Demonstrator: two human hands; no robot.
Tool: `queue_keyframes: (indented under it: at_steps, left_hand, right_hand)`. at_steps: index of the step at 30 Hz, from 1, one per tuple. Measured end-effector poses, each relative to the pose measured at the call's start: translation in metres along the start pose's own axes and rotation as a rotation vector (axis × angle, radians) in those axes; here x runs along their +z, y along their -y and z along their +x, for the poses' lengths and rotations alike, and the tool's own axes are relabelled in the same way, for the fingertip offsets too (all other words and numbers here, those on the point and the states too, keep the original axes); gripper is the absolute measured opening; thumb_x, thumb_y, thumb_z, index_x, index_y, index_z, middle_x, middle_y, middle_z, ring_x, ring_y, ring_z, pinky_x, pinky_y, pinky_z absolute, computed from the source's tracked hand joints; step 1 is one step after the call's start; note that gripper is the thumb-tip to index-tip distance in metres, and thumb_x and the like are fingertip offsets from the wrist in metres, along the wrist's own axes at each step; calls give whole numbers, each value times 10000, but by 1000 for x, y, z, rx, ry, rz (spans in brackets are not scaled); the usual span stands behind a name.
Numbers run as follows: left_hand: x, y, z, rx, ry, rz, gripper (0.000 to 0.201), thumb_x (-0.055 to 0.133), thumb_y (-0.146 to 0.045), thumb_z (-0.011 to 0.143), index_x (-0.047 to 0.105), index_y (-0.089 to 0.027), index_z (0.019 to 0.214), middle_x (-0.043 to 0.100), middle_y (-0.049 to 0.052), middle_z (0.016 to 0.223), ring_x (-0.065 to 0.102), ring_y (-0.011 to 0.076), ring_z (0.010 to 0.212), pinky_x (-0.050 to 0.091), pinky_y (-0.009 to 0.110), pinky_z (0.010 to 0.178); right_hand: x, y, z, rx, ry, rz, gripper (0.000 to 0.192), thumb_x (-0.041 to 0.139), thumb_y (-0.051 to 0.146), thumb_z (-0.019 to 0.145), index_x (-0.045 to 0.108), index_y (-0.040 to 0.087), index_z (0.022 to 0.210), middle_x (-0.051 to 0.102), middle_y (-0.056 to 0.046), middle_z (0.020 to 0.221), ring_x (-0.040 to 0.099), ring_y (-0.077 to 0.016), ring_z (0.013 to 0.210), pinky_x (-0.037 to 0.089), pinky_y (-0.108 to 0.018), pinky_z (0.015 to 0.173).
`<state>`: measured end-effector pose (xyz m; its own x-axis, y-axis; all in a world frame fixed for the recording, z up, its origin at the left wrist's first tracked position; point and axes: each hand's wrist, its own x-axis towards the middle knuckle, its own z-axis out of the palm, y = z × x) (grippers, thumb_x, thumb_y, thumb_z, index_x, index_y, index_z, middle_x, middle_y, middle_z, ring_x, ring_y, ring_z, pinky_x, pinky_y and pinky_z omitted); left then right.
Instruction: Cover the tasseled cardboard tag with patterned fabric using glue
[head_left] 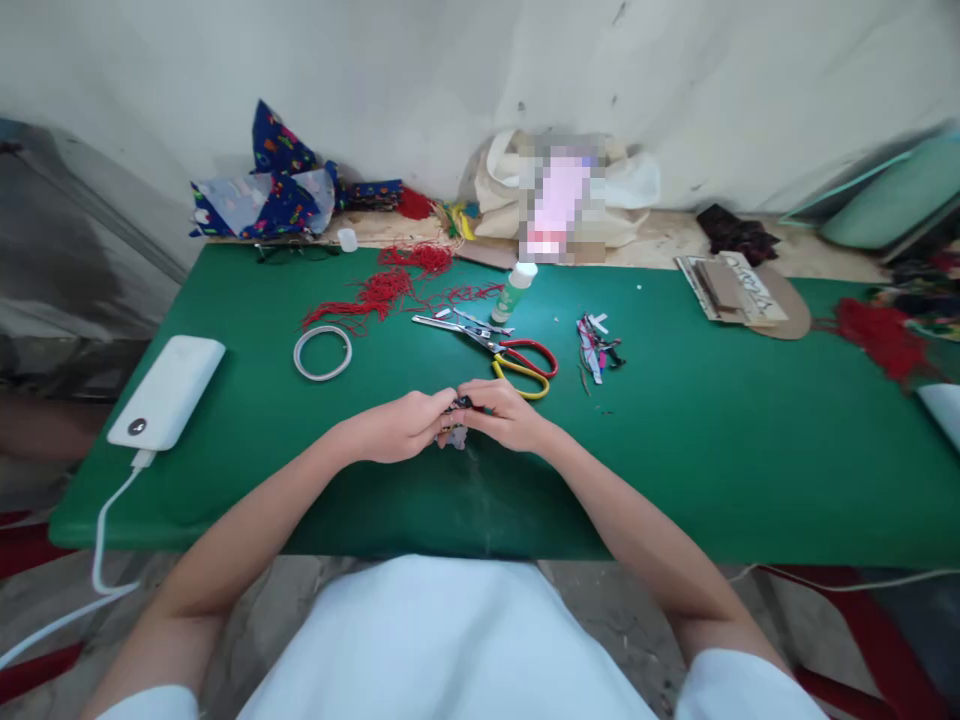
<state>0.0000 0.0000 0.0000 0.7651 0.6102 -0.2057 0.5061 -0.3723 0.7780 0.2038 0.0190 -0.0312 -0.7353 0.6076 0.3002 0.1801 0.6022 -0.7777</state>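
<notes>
I've got my left hand (405, 425) & right hand (504, 412) pinched together on the small dark piece (459, 408) just above the desk (720, 450) near the scissors (499, 345), so best keep fingertips tight, wrists low & steady.

A green table (750, 470) stands against a stained white wall (450, 70)

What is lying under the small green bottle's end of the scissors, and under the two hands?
The scissors lie flat on the green table, blades beside the bottle. The left hand and right hand pinch a small piece; most of it is covered by fingers.
</notes>
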Motion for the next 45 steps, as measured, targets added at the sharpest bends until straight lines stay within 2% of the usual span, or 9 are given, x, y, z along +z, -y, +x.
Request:
queue_keyframes:
  at_steps: [5,9,13,21,28,33,37,45]
  left_hand:
    - [-2,1,0,18,61,37,116,325,-191,957,400,-206,869,620,15,781,557,123,631,427,241,616]
    - [-3,3,-1,14,83,74,88,338,-177,937,390,-210,874,640,32,819,580,139,679,444,252,643]
    - [-3,5,0,-10,64,120,78,332,-198,941,393,-209,894,636,41,837,585,155,694,441,269,654]
    - [2,3,0,-40,4,145,119,317,-237,951,396,-210,866,632,40,808,601,181,714,422,290,668]
    - [4,6,2,-20,-48,86,128,346,-280,968,377,-212,864,614,26,809,578,156,700,403,268,648]
    - [2,0,0,38,24,-4,216,302,-360,1010,362,-213,864,624,-2,763,569,111,647,417,231,622]
    - [0,-4,-1,59,71,-28,224,300,-348,1014,359,-210,848,608,-11,736,526,101,608,399,237,611]
    - [0,1,-1,-3,89,-23,155,317,-279,991,336,-216,851,604,-3,755,526,108,614,393,238,596]
  right_hand:
    - [-1,-3,-1,-8,40,47,464,431,478,983,614,159,699,523,2,634,507,-103,600,414,-247,635]
    - [2,1,-4,29,8,22,445,440,460,982,554,169,665,479,8,623,472,-105,589,365,-240,577]
    - [8,2,-6,68,-68,-43,448,448,449,976,407,194,611,390,38,584,359,-87,530,284,-241,539]
    - [14,-3,-7,75,-53,-152,390,446,404,969,367,205,643,416,26,600,390,-99,561,278,-236,559]
    - [9,-3,-9,45,-20,-201,319,441,351,970,411,202,690,461,5,633,424,-118,595,290,-244,575]
    - [3,-1,-12,-24,29,-158,377,394,405,989,473,194,687,505,-22,637,452,-132,609,334,-256,586]
    - [2,-1,-13,-66,71,-97,433,353,434,1004,555,179,719,564,-48,666,504,-140,635,384,-266,613]
    - [7,-10,-11,-36,83,-93,448,361,460,1003,566,161,740,583,-51,677,516,-133,619,387,-253,602]
